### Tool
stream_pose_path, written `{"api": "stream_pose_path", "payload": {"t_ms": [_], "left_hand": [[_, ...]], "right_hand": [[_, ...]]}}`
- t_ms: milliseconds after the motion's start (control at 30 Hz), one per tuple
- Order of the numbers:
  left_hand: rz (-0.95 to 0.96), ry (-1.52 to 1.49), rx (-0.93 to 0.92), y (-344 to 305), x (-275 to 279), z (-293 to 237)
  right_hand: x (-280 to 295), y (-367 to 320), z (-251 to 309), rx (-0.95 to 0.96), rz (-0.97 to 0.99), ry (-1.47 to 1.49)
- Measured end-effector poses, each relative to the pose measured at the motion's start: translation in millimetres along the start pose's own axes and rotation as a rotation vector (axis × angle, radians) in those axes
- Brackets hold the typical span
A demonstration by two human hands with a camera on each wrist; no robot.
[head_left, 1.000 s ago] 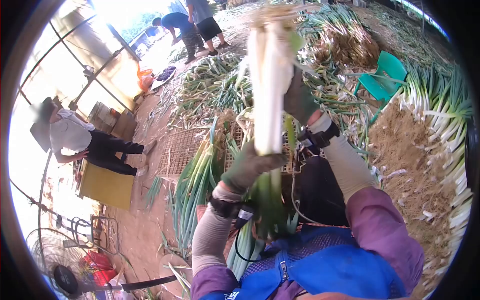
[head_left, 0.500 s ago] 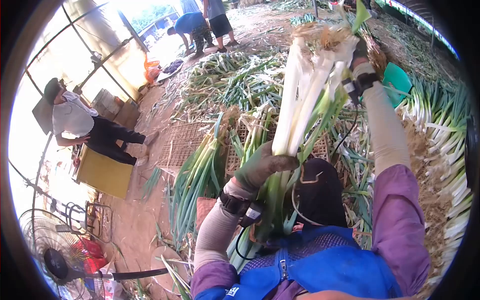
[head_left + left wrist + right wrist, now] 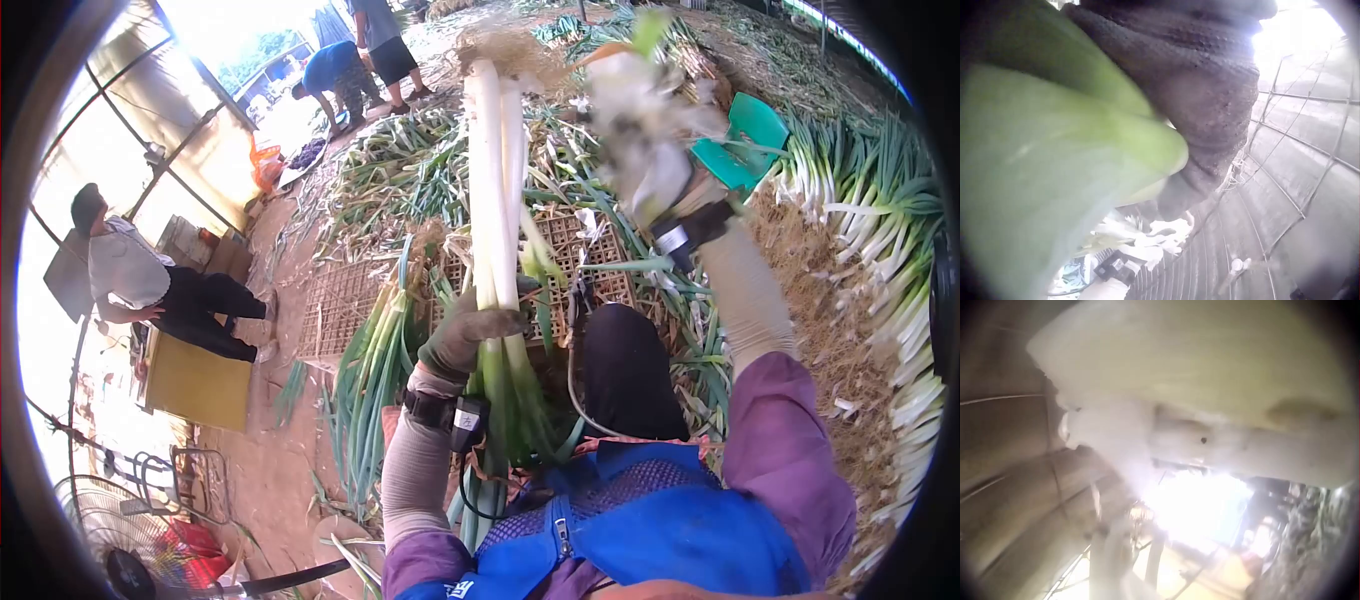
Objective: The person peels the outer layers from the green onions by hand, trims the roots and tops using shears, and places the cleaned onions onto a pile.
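My gloved left hand [image 3: 468, 332] grips several long scallions [image 3: 488, 190] around their stalks. Their white stems and brown roots point up and away, while the green tops hang toward my lap. In the left wrist view the glove [image 3: 1204, 94] curls over a green stalk [image 3: 1054, 162]. Off to the right, my right hand [image 3: 690, 190] holds a blurred bunch of stripped scallion leaves [image 3: 640, 110], apart from the stems. Those leaves partly hide its fingers. Pale leaf layers [image 3: 1210, 356] fill the top of the right wrist view.
Ahead lie a woven crate [image 3: 345, 310] and a heap of scallions [image 3: 400, 180]. Another bunch [image 3: 375, 370] hangs at the crate's edge. A green chair [image 3: 750, 140] and rows of scallions [image 3: 900, 260] are on the right. A person [image 3: 130, 260] stands left, near a fan [image 3: 125, 520].
The right hand has pulled a bundle of outer leaves away from the stems to the right. The left hand keeps its grip, and the scallions in it now look thinner and cleaner.
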State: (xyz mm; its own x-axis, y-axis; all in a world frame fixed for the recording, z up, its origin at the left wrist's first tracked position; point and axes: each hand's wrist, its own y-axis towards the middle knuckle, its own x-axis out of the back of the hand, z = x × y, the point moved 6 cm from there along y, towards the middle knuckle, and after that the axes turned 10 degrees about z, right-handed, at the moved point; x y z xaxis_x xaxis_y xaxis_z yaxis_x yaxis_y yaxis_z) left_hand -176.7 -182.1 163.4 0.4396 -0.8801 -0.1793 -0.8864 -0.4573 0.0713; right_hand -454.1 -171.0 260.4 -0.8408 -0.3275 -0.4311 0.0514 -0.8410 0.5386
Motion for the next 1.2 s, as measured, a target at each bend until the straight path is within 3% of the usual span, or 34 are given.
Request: {"api": "stream_pose_path", "payload": {"t_ms": [33,67,133,167,233,300,367,433,533,600,700,800,1000,1133,1200], "left_hand": [[0.042,-0.014,0.009,2,-6,-3],[0.039,-0.021,0.012,3,-10,-6],[0.029,-0.035,0.018,1,-15,-10],[0.003,-0.026,0.051,-2,-4,0],[0.012,-0.081,0.008,-4,-1,-2],[0.009,-0.047,-0.005,-8,-5,-10],[-0.002,-0.050,0.070,-10,-5,-4],[-0.028,0.023,0.149,-8,-9,1],[-0.008,0.163,0.147,9,-25,2],[-0.080,0.166,0.154,3,-25,-1],[-0.163,0.194,0.129,-2,-12,-8],[-0.199,0.286,0.104,1,-3,-13],[-0.331,0.185,-0.013,-21,18,-30],[-0.318,0.256,0.046,-36,33,-29],[-0.310,0.191,0.034,-37,40,-20]], "right_hand": [[7,2,-40,-0.002,0.079,0.207],[-4,6,-66,-0.056,0.398,-0.229],[39,10,-176,-0.528,0.688,-0.046],[6,4,-162,-0.317,0.567,0.030],[-37,-1,-125,-0.147,0.251,0.030],[0,18,-69,-0.095,0.166,-0.522],[46,36,1,0.020,0.066,-1.339],[85,48,39,0.123,-0.061,-1.814],[157,55,79,0.270,-0.387,-1.538],[231,54,141,0.317,-0.427,-1.582],[248,9,185,0.051,-0.596,-1.743],[254,-53,181,-0.174,-0.563,-1.844],[261,-235,88,-0.813,-0.302,-1.761],[248,-384,26,-1.314,-0.109,-1.535],[239,-428,9,-1.473,-0.047,-1.412]]}}
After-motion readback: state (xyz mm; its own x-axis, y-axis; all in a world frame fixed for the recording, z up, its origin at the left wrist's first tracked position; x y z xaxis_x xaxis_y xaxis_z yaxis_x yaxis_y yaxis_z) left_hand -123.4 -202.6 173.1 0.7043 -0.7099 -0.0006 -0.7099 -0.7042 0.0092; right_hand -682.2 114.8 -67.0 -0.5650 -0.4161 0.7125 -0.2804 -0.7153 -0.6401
